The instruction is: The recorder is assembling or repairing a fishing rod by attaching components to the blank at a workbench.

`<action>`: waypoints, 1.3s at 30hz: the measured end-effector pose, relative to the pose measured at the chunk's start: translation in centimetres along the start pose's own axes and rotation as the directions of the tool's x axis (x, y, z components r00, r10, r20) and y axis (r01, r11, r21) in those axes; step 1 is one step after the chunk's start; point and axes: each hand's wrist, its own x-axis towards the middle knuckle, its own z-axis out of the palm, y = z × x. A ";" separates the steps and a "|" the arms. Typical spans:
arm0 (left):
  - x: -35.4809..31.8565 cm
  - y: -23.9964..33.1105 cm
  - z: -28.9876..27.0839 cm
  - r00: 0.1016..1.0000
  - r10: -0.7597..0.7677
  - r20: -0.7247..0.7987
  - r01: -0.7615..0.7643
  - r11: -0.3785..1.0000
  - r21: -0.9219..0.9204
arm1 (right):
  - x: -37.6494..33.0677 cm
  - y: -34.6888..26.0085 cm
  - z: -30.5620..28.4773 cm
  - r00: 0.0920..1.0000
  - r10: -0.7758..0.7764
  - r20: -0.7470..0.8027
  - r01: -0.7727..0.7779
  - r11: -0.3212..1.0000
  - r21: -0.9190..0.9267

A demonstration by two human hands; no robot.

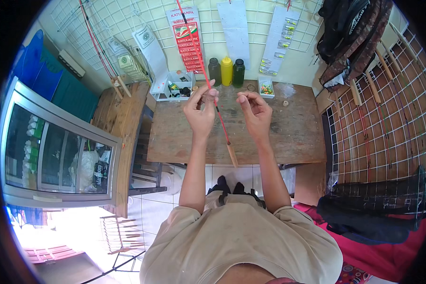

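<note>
- Our table [288, 137] keeps three bottles [226, 71] at twelve o'clock, leaving working room.
- Red rod [212, 92] slants eleven-to-five above it.
- Left hand [199, 111] pinches the rod, steadying it.
- Right hand [255, 113] is curled, thumb to fingertips; contents unclear.

A head-worn fisheye camera looks steeply down over a wooden surface [288, 137] from above the wearer's chest.

The single view faces forward and down, close enough that both forearms rise from the lower edge to the left hand [199, 110] and right hand [256, 113] at mid-frame. The wide lens bends straight edges near the rim: the wire grid wall [128, 19] curves across the top, a glass-fronted cabinet [57, 151] bows at left, and a rack of rods [393, 118] at right.
</note>
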 end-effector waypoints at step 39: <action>-2.2 2.3 -10.2 0.991 -0.071 0.115 0.081 0.993 -0.085 | -9.2 1.0 10.4 0.998 0.000 -0.055 -0.007 0.992 -0.127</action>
